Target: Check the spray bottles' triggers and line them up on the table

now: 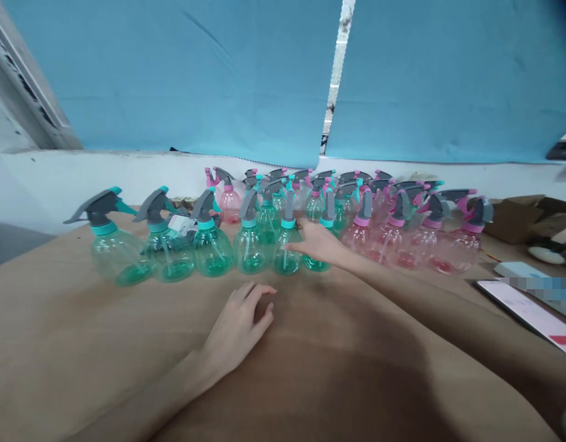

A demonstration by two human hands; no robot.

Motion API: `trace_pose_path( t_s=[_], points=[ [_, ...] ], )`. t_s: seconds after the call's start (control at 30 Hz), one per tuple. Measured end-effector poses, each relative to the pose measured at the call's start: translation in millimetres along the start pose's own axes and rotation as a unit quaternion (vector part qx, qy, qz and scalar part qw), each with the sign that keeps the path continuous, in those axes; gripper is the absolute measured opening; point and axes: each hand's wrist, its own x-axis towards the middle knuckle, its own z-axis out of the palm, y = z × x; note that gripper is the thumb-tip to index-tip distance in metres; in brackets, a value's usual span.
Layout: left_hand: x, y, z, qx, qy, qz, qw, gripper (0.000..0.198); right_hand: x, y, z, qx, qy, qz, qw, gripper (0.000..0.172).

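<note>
Several clear green spray bottles (212, 245) with grey triggers and teal collars stand in rows on a brown table (80, 344). Pink-tinted spray bottles (393, 236) stand to their right. My right hand (317, 244) reaches forward among the green bottles; its fingers touch the side of one green bottle (286, 248) and curl by another, holding none that I can see. My left hand (239, 325) rests on the bare tabletop in front of the rows, fingers loosely bent and apart, holding nothing.
A white wall ledge and blue sheeting (195, 73) run behind the bottles. At the right lie an open cardboard box (522, 218), a pale blue flat item (517, 269) and a white sheet with a red mark (531, 313). A dark shadow covers the table's near middle.
</note>
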Motion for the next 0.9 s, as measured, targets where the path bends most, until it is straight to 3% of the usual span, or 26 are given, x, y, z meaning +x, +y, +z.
trace_pose_path(
  t_s=[0.23, 0.4, 0.57, 0.7, 0.8, 0.9],
  points=[
    [8.0, 2.3, 8.2, -0.011, -0.003, 0.004, 1.000, 0.020, -1.0, -2.5, 2.0, -0.002, 0.009, 0.003, 1.000, 0.058],
    [8.2, 6.1, 16.2, -0.019, -0.018, 0.031, 0.999, 0.023, -30.1, -2.9, -4.8, 0.005, 0.028, -0.021, 0.999, 0.066],
    [16.1, 9.3, 17.8, -0.022, -0.020, 0.030, 0.999, 0.023, -70.0, 21.0, -24.6, 0.010, 0.069, -0.032, 0.997, 0.039],
    [28.8, 9.9, 20.9, -0.035, -0.021, 0.018, 0.999, 0.021, -79.3, 53.2, -39.1, 0.023, 0.119, 0.006, 0.993, 0.026],
    [37.9, 12.9, 24.1, -0.046, -0.018, 0.022, 0.999, 0.019, -71.9, 68.8, -39.6, 0.020, 0.134, 0.032, 0.990, 0.039],
    [43.9, 19.1, 27.0, -0.054, -0.019, 0.027, 0.998, 0.019, -58.1, 70.4, -30.9, 0.034, 0.109, 0.041, 0.993, 0.060]
  ],
)
